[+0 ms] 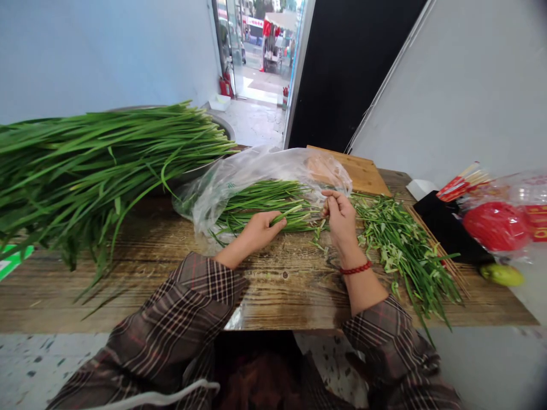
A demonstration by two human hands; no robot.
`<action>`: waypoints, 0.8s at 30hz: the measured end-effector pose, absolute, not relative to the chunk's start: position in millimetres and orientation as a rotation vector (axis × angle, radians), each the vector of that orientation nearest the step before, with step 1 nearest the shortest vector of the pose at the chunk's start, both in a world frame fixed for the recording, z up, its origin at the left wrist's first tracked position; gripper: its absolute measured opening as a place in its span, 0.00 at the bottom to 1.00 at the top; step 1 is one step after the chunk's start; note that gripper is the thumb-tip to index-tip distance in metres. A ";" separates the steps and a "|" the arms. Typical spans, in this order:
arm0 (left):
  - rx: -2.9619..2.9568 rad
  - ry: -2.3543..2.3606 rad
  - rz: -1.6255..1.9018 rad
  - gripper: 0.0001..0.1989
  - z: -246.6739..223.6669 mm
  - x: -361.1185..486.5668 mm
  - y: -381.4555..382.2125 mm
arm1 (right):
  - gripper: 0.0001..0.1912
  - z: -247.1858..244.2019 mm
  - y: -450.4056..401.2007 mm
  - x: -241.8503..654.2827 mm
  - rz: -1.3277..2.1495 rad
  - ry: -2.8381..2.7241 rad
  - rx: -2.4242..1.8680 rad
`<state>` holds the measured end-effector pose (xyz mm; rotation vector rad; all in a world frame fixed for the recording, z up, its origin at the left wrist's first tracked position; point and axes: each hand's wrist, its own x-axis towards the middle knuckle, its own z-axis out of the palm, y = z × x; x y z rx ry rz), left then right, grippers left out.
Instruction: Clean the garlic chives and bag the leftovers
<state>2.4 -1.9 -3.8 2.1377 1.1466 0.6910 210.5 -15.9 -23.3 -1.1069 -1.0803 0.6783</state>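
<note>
While your left grip (261, 230) is closed, thumb against fingers, on a few green stalks (294, 211), your right grip (339, 215) is curled with its thumb drawn in toward the bent forefinger, and I cannot tell whether anything is pinched there. The held stalks point rightward from your left grip, their ends near your right fingertips. Just beyond your left grip, a loose bundle (256, 196) of the same stalks lies on the wooden surface (294, 285), partly inside a clear plastic bag (252, 162). The stalks are long, thin and deep green, paling toward the ends on your right. Beside your right grip spreads a heap of leafy scraps (401, 239).
</note>
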 end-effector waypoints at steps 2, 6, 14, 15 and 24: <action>2.151 1.158 0.681 0.15 -4.5 2.6 -2.2 | 0.13 -18.1 -19.6 207.6 0.760 -1.101 -1.079; 2.178 1.169 0.673 0.15 -7.3 2.6 -1.9 | 0.14 -8.8 -30.0 192.2 0.898 -1.336 -1.090; 2.135 1.105 0.743 0.13 -5.5 4.0 -4.4 | 0.15 -13.0 -29.3 190.3 0.705 -1.512 -1.208; 2.079 1.086 0.750 0.13 -3.7 4.2 -5.4 | 0.15 -13.8 -28.6 191.1 0.700 -1.488 -1.217; 1.820 1.043 0.714 0.09 -0.2 5.3 -8.5 | 0.20 -8.8 -25.1 203.8 0.915 -0.998 -1.108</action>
